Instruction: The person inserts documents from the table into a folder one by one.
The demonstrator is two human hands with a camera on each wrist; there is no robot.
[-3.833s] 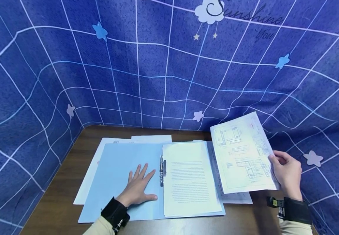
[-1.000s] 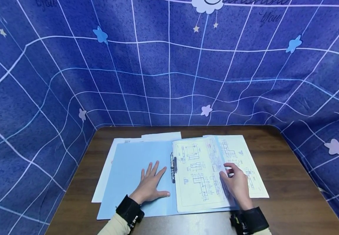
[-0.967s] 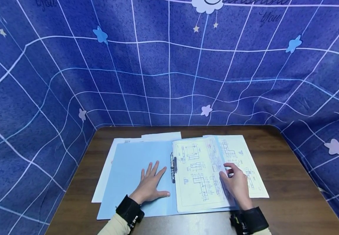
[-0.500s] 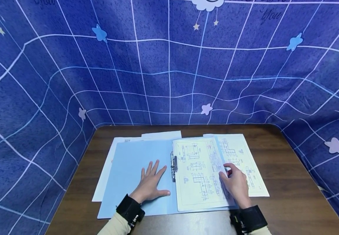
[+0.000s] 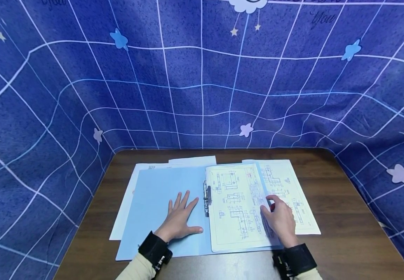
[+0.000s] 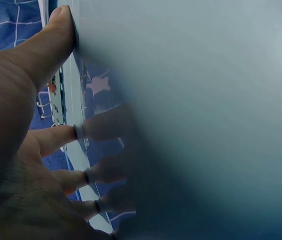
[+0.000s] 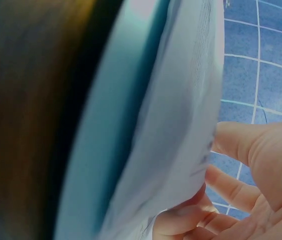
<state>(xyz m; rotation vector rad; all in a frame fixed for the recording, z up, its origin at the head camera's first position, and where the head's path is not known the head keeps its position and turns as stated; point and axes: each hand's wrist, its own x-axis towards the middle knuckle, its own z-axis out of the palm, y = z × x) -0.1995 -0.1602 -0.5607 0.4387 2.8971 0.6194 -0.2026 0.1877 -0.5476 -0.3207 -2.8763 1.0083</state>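
Note:
A blue clip folder [image 5: 167,206] lies spread out on the table, its metal clip [image 5: 207,198] beside the fold. On its right side is a stack of sheets topped by a technical drawing [image 5: 237,194]. My left hand [image 5: 178,221] rests flat on the bare left cover, fingers spread. In the left wrist view its thumb and fingertips touch the glossy cover. My right hand [image 5: 281,217] holds the right edge of the drawing. In the right wrist view, the thumb lies against the paper's face and curled fingers [image 7: 180,220] sit at its edge.
Another drawing sheet [image 5: 296,206] sticks out from under the folder at the right. White papers [image 5: 123,217] stick out beneath its left side and top. A blue gridded curtain [image 5: 202,97] surrounds the brown wooden table [image 5: 349,217] at the back and sides.
From 3.8 seconds ago, my right hand has brought the drawing leftward from the far right down onto the folder's stack. My left hand stays on the cover. Within the last second, almost nothing moves.

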